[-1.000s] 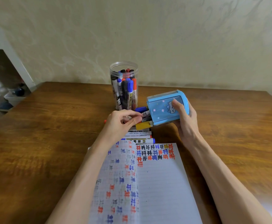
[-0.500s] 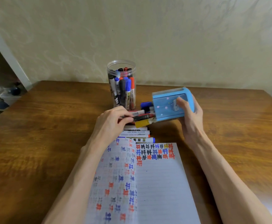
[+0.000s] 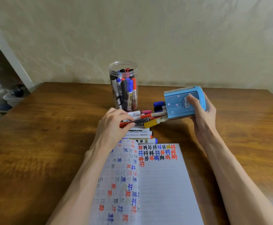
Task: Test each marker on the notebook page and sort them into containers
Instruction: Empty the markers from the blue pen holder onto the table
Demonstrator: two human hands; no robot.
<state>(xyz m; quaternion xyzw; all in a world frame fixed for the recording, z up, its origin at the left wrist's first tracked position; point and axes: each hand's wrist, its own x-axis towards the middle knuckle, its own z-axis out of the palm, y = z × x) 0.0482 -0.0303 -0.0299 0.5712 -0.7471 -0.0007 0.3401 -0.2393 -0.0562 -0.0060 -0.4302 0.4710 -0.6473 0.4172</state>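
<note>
The right hand, centre right of the frame, grips a light-blue plastic pen container tipped on its side, mouth facing left. Assorted markers protrude from the mouth over the brown wooden table. The left hand, at centre, closes curled fingers on these markers. A clear plastic jar of markers stands upright above centre. The open lined notebook lies at lower centre.

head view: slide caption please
Right hand holds a blue holder tipped sideways; left hand pinches one marker beyond the open notebook.
</note>
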